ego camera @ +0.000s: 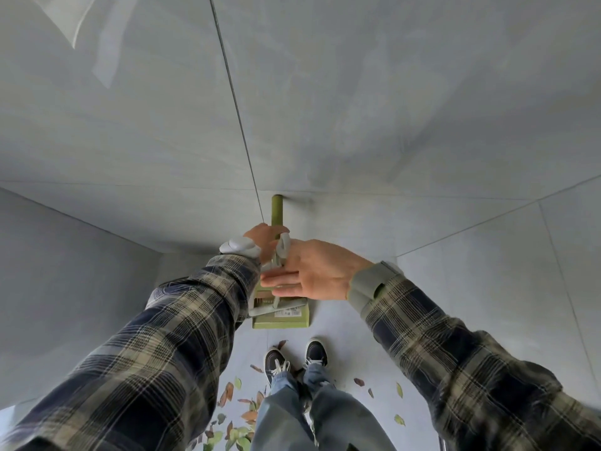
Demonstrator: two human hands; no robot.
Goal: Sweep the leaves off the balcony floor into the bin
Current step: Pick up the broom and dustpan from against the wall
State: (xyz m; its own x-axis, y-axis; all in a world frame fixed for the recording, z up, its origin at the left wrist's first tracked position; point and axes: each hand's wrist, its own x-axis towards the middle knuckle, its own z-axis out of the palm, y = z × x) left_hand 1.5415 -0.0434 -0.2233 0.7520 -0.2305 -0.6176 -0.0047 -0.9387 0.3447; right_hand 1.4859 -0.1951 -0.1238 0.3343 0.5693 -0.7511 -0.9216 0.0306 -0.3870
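An olive-green broom and dustpan set stands upright against the grey tiled wall, its green handle [277, 211] rising above my hands and its green dustpan base [282, 317] on the floor. My left hand [264, 237] grips the handle. My right hand [312, 271] is beside it with straight fingers touching the grey clip [282, 247] on the set. Brown and green leaves [239, 418] lie scattered on the floor around my feet.
Grey tiled walls close in ahead and at the left. My two dark sneakers [294, 359] stand just behind the dustpan. More leaves [398, 390] lie to the right on the grey floor. No bin is in view.
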